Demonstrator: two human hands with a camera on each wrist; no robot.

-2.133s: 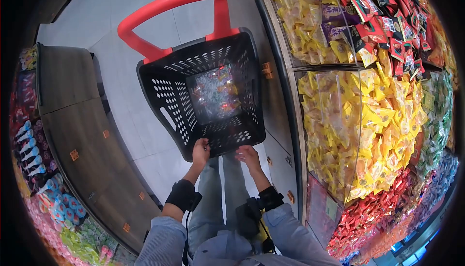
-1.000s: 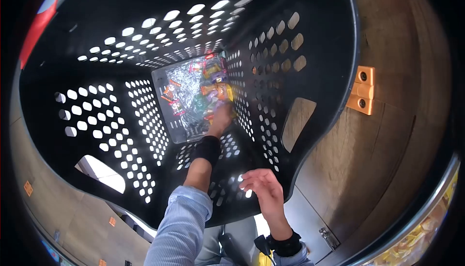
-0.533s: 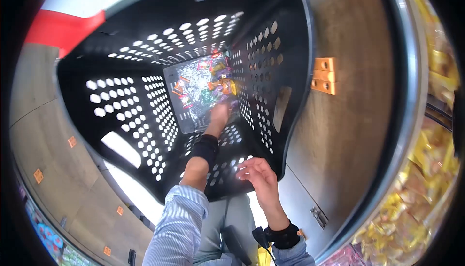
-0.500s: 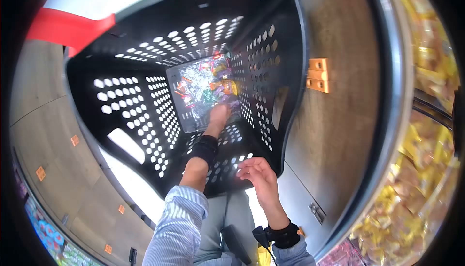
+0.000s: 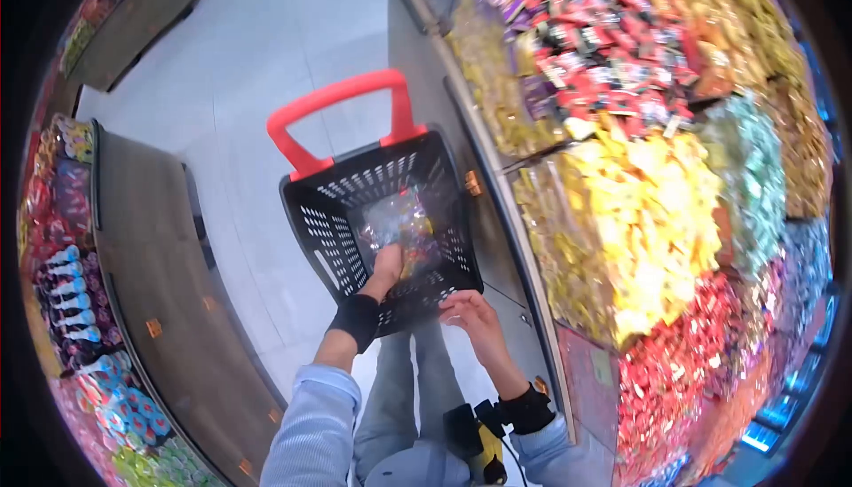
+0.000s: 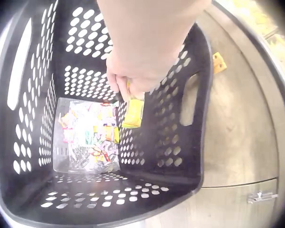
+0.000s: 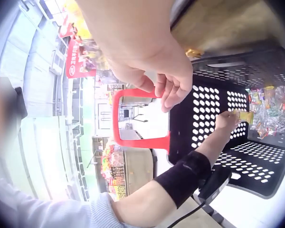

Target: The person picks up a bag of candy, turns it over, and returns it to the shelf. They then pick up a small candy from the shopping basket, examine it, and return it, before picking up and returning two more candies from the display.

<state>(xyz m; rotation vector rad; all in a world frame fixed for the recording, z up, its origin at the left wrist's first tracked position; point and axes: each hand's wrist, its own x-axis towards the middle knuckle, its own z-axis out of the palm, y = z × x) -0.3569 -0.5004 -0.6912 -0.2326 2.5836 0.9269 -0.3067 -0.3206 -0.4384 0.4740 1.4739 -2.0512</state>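
My left hand (image 5: 388, 263) reaches down inside a black shopping basket (image 6: 190, 156) with perforated walls and a red handle (image 7: 118, 118). Between its thumb and fingers it pinches a small yellow wrapped packet (image 6: 133, 114), held beside the wall and above the basket's bottom. Several small wrapped sweets (image 6: 102, 152) in mixed colours lie down there on crinkled clear plastic (image 6: 90, 107). Near the basket's near right rim, my right hand (image 5: 475, 314) hovers with loosely bent fingers and nothing in them.
Bins of yellow sweets (image 5: 657, 230) and red sweets (image 5: 683, 372) line the right side, above a wooden cabinet. On the left runs another wooden counter (image 5: 151, 203) with sweets. The grey floor (image 5: 257, 43) stretches ahead between them.
The head view has drawn back and up from the basket. My left hand has risen from the sweets with the yellow packet in its fingers. The right hand stays by the rim.
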